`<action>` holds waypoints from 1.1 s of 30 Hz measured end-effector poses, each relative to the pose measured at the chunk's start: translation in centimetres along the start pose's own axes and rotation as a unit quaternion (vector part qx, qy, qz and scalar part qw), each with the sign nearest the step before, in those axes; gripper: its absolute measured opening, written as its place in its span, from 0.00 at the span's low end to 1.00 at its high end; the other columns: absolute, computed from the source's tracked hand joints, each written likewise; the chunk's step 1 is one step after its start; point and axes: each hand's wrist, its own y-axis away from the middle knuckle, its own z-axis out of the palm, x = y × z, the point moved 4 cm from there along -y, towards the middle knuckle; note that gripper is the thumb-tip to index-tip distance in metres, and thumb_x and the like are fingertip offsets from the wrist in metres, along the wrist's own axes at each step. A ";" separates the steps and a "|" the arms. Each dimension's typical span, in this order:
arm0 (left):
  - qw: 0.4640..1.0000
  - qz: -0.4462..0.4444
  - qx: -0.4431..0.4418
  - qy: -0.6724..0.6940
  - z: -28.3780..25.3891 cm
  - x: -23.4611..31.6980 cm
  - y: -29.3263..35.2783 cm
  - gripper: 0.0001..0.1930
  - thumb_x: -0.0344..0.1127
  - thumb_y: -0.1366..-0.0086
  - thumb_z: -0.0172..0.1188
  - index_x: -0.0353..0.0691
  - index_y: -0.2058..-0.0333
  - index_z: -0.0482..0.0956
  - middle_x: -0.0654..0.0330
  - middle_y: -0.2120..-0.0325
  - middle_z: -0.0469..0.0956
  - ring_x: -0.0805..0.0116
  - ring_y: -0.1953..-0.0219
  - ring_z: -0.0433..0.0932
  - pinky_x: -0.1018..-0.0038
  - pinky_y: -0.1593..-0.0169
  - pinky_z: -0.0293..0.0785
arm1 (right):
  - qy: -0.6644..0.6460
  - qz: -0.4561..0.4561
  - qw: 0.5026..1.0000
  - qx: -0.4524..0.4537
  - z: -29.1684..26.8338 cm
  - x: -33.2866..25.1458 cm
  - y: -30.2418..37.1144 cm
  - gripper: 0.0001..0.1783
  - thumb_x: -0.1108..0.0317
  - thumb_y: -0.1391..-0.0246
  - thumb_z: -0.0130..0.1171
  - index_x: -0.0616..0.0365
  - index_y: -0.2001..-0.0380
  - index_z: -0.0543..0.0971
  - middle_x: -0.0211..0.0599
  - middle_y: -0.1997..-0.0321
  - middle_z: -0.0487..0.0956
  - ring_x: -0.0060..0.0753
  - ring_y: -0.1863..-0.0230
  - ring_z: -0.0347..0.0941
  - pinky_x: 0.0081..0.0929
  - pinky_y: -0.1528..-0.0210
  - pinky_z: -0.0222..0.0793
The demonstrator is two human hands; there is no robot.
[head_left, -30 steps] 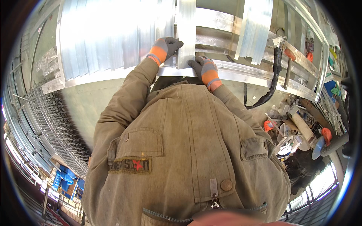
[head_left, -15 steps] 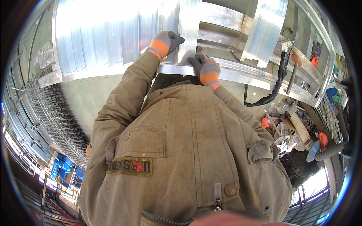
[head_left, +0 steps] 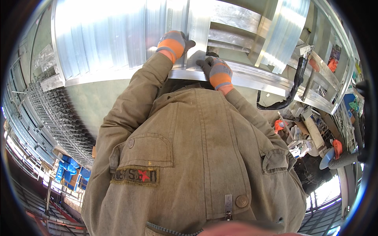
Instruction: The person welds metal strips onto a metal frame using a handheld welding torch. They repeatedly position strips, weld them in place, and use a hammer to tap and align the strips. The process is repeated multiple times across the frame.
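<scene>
Across the metal frame (head_left: 260, 81), a long metal slat (head_left: 199, 35) is flanked by the gloved left hand (head_left: 172, 45) and right hand (head_left: 219, 73); whether either is closed on it cannot be told. By uneven pressure, the slat could be skewed against the ribbed panelling (head_left: 110, 43).

Metal workshop: large metal frame (head_left: 271, 83), long bars (head_left: 29, 122), grey hose (head_left: 346, 160).

The strip (head_left: 197, 33) lies on the frame (head_left: 260, 83) between left hand (head_left: 173, 44) and right hand (head_left: 218, 73). Panels (head_left: 98, 47) lie side by side to its left; a separate panel (head_left: 284, 33) lies to its right, the cable (head_left: 300, 74) farther right.
</scene>
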 end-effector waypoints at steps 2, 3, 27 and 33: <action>1.000 0.004 0.000 -0.011 -0.6 0.6 0.6 0.23 0.59 0.32 0.70 0.41 0.61 0.92 0.55 0.68 0.90 0.51 0.62 0.87 0.55 0.54 0.83 | 0.002 0.016 0.999 -0.036 0.2 0.2 -0.6 0.33 0.27 0.36 0.64 0.43 0.50 0.92 0.39 0.48 0.91 0.52 0.43 0.85 0.44 0.42 0.78; 1.000 0.004 -0.001 -0.013 -0.8 0.7 1.0 0.24 0.60 0.33 0.70 0.42 0.62 0.94 0.52 0.65 0.91 0.45 0.57 0.89 0.52 0.50 0.83 | 0.006 0.029 0.998 -0.057 0.3 0.2 -0.9 0.34 0.27 0.36 0.63 0.43 0.48 0.91 0.39 0.47 0.91 0.52 0.43 0.85 0.44 0.42 0.78; 1.000 -0.025 -0.002 -0.016 -2.4 1.5 2.7 0.30 0.63 0.36 0.75 0.46 0.46 0.92 0.57 0.62 0.92 0.58 0.60 0.90 0.60 0.52 0.87 | -0.046 0.000 0.996 -0.075 -0.5 0.2 -0.9 0.33 0.28 0.35 0.63 0.44 0.49 0.92 0.43 0.48 0.90 0.56 0.44 0.85 0.48 0.43 0.79; 1.000 -0.020 0.011 -0.018 -2.4 1.7 3.2 0.31 0.64 0.38 0.75 0.46 0.46 0.93 0.55 0.59 0.93 0.55 0.54 0.91 0.58 0.47 0.86 | -0.048 0.006 0.996 -0.075 -0.3 0.4 -0.9 0.33 0.27 0.35 0.63 0.43 0.48 0.92 0.41 0.48 0.91 0.54 0.43 0.85 0.46 0.42 0.79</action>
